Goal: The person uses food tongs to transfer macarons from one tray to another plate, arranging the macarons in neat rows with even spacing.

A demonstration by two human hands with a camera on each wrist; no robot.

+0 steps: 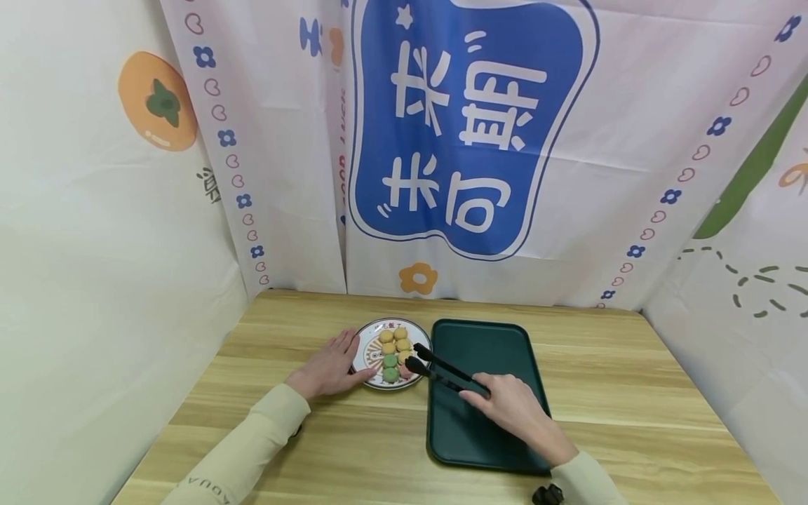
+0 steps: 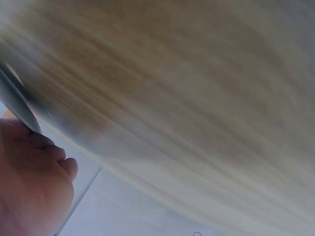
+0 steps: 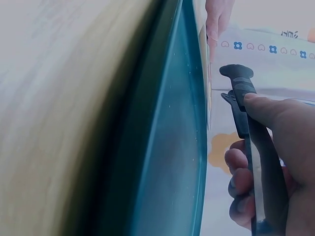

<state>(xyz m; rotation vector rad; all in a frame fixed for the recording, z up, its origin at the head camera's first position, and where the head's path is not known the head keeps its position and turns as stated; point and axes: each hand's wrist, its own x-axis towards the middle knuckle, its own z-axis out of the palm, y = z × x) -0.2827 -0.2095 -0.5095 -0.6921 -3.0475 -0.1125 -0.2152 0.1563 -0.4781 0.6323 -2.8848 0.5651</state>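
A round white plate [image 1: 371,332] with a printed pattern holds several small round yellow pieces [image 1: 386,337], green pieces [image 1: 391,375] and a pink piece [image 1: 405,370]. At its left rim rests my left hand [image 1: 330,366], fingers along the far side and thumb over the near edge. The left wrist view shows that hand [image 2: 34,182] right against the plate's edge [image 2: 17,105]. My right hand [image 1: 513,404] grips black tongs [image 1: 449,367] over the tray. Their slightly parted tips overlap the plate's right side, beside the yellow and pink pieces, with nothing seen between them.
A dark green rectangular tray [image 1: 480,340] lies just right of the plate, under my right hand. Both stand on a wood-grain table [image 1: 631,393]. Printed cloth [image 1: 284,210] hangs behind the table's far edge and along both sides.
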